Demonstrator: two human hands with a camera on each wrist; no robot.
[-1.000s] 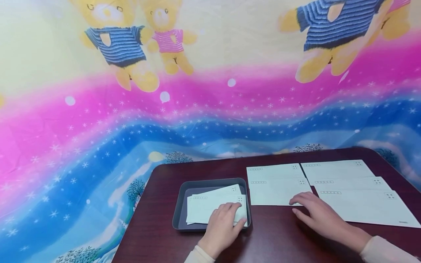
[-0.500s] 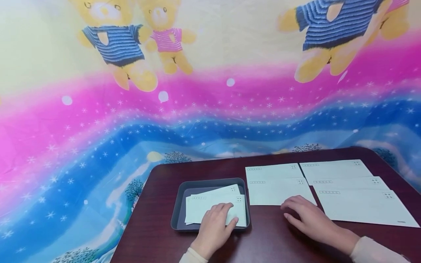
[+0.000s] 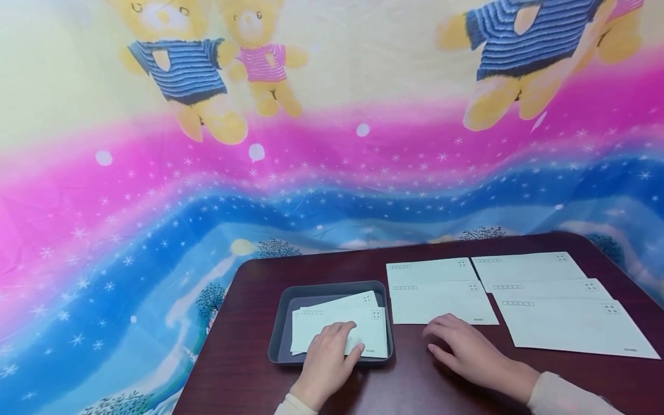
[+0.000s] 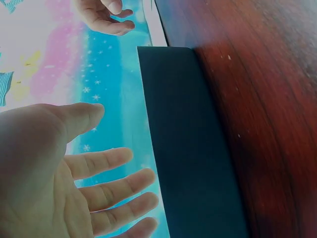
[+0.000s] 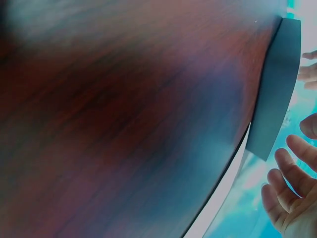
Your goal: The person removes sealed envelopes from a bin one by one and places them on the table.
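Observation:
My left hand [image 3: 324, 357] hovers over the near side of a dark grey tray [image 3: 282, 328], its fingers loosely bent and spread. In the left wrist view nothing lies between the left fingers and thumb [image 4: 85, 118], and the hand stands above the tray's side wall. White envelopes [image 3: 334, 331] lie stacked unevenly in the tray, each with postcode boxes and a stamp mark. My right hand [image 3: 467, 351] is over the table, right of the tray, holding nothing; the right wrist view shows its fingers [image 5: 290, 173] relaxed and apart.
Two overlapping envelopes [image 3: 441, 305] lie right of the tray. Farther right, several more overlap in a column, the nearest envelope [image 3: 576, 328] lowest. They all rest on a dark red-brown table [image 3: 249, 323]. Behind hangs a cloth printed with bears [image 3: 178, 69] and snowflakes.
My right hand has moved left, away from the right-hand envelopes, baring more of them. My left hand has shifted slightly left over the tray. The envelopes keep their places.

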